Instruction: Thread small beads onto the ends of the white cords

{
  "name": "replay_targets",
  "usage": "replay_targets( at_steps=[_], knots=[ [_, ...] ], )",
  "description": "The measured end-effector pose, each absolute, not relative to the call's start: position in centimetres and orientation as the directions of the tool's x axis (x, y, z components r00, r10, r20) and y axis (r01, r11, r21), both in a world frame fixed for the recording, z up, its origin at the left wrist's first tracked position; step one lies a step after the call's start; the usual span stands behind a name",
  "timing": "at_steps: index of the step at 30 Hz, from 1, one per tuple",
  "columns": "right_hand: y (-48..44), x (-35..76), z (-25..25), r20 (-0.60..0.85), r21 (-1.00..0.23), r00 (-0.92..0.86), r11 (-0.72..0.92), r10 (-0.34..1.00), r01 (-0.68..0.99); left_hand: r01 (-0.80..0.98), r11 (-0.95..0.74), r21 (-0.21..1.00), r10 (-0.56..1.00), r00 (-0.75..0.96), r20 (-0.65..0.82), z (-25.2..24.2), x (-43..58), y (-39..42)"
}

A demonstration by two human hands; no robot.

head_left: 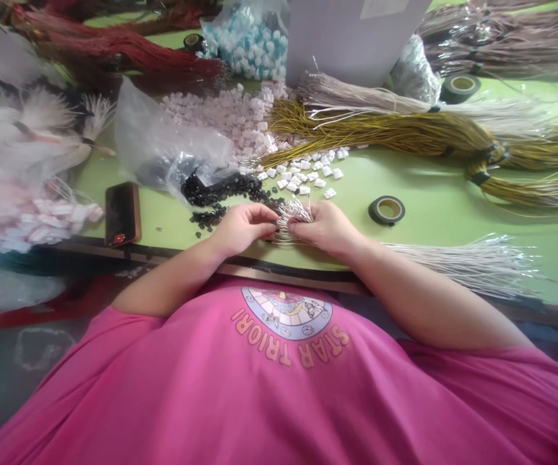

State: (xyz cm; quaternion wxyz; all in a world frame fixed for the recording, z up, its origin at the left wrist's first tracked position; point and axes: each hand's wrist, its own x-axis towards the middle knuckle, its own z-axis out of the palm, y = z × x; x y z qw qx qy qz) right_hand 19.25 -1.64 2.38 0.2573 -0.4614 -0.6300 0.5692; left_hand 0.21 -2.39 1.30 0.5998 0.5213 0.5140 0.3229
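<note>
Both my hands meet at the near edge of the green table (pixel 434 206). My right hand (pixel 325 227) is closed round a small bundle of thin white cords (pixel 294 213), whose ends fan out between the two hands. My left hand (pixel 243 227) pinches at the cord ends with curled fingers. A pile of small black pieces (pixel 221 190) lies just beyond my left hand. White square pieces (pixel 308 173) are scattered just beyond the cords.
A phone (pixel 123 213) lies at the left. A tape roll (pixel 386 209) sits right of my hands. Long white cords (pixel 467 261) lie under my right forearm. Yellow cord bundles (pixel 405 132), a clear plastic bag (pixel 163 139), pink pieces (pixel 225 113) and red cords (pixel 114 48) lie farther back.
</note>
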Motion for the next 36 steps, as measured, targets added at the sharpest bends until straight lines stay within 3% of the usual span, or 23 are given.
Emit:
replay_targets(
  at_steps=[10,18,23,29,36],
  knots=[
    [-1.4,19.3,2.1,-0.201,-0.953,-0.464,-0.062,0.862,0.297,0.303,0.149,0.941,0.954,0.205,-0.217,0.9,0.6,-2.7],
    [-1.5,19.2,2.1,-0.192,-0.939,-0.460,-0.026,0.867,0.343,0.458,-0.049,0.888,0.963,0.257,-0.080,0.8,0.9,-3.4],
    [-1.4,19.6,1.8,-0.091,-0.920,-0.375,0.065,0.923,0.386,0.674,-0.394,0.626,0.889,0.452,0.073,2.7,-1.5,-3.2],
    [-1.2,19.8,1.5,-0.182,-0.944,-0.409,-0.043,0.894,0.328,0.942,-0.274,0.194,0.962,0.268,0.056,3.2,-5.8,-0.3],
    [-1.2,19.6,1.9,-0.186,-0.936,-0.418,-0.031,0.889,0.350,0.908,-0.407,0.103,0.905,0.416,-0.091,2.0,-6.8,1.6]
  ],
)
